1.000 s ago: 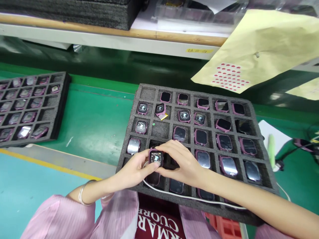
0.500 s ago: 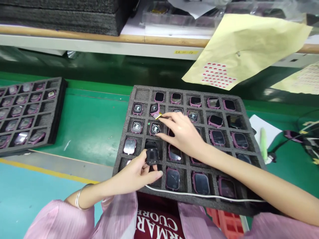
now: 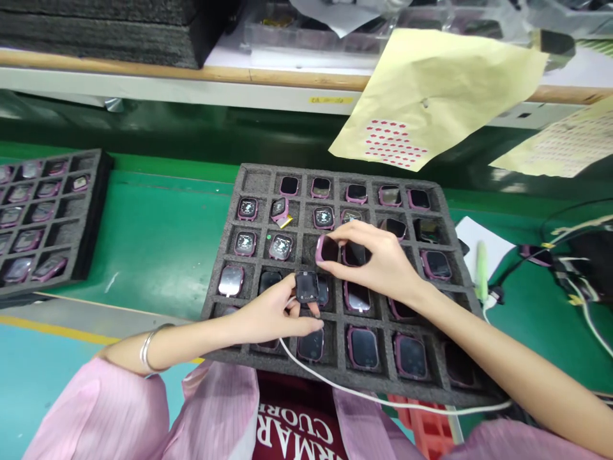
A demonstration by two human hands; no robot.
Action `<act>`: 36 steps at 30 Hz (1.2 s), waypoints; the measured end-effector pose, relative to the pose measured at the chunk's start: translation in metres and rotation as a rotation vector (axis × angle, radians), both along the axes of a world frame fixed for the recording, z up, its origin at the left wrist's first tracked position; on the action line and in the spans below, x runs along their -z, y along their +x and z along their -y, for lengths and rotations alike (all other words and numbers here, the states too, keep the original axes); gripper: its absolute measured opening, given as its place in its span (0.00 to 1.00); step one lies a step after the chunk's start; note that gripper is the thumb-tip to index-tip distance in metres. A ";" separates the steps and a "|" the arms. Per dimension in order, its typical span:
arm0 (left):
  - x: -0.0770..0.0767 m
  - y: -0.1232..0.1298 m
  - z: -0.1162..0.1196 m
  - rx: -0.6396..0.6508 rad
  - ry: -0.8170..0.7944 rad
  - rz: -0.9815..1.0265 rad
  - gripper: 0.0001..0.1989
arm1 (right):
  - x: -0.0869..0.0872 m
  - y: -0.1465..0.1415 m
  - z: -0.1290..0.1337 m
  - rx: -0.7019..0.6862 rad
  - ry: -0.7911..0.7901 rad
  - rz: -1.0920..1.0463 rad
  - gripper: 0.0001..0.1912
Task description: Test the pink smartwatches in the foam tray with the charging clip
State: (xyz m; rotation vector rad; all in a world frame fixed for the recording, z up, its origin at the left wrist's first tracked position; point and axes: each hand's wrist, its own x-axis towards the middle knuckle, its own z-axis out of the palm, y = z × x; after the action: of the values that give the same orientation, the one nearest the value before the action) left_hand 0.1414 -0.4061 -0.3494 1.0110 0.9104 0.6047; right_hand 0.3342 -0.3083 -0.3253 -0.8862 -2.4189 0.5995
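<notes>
A dark foam tray [image 3: 249, 181] with square compartments lies in front of me, holding several pink-framed watch units. My left hand [image 3: 275, 313] grips a small black square device [image 3: 307, 286] above the tray's lower middle; a white cable [image 3: 345, 387] runs from near its fingers. Pinched between thumb and fingers of my right hand [image 3: 378, 259] is a pink-framed watch unit [image 3: 327, 249], tilted over the third row. Left of it, a watch unit with a lit screen [image 3: 280, 246] sits in its compartment. Above that one, another unit [image 3: 279, 208] has a yellow-ended strip sticking out.
A second foam tray [image 3: 86, 211] with watch units lies at the left. Yellow paper [image 3: 431, 96] hangs from the shelf edge [image 3: 191, 83]. At the right are a green pen-like object [image 3: 481, 262], white paper [image 3: 498, 246] and cables. A red rack [image 3: 431, 431] stands below the tray.
My right hand has moved right from the lit units and now holds a pink-framed watch unit. My left hand has shifted slightly right and up with the black device. The view has shifted slightly.
</notes>
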 end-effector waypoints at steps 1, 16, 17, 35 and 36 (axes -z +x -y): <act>0.001 -0.001 0.001 0.000 -0.002 0.002 0.20 | -0.003 0.002 0.005 -0.060 -0.048 -0.058 0.14; -0.009 0.006 0.002 -0.180 -0.081 0.006 0.18 | 0.022 -0.009 0.046 -0.194 0.245 -0.055 0.18; -0.008 0.006 0.003 -0.190 -0.063 0.015 0.17 | 0.023 -0.009 0.046 -0.196 0.239 -0.062 0.18; 0.010 0.005 0.007 -0.186 0.110 0.018 0.14 | 0.026 -0.006 0.044 -0.213 0.054 -0.144 0.21; 0.009 0.004 0.007 -0.186 0.099 0.037 0.14 | 0.025 -0.004 0.042 -0.234 -0.043 -0.186 0.22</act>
State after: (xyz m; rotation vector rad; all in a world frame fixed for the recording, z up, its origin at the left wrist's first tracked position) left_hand 0.1452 -0.4126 -0.3588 1.0065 0.9561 0.8289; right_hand 0.3299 -0.3504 -0.3507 -0.5391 -2.3626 0.7856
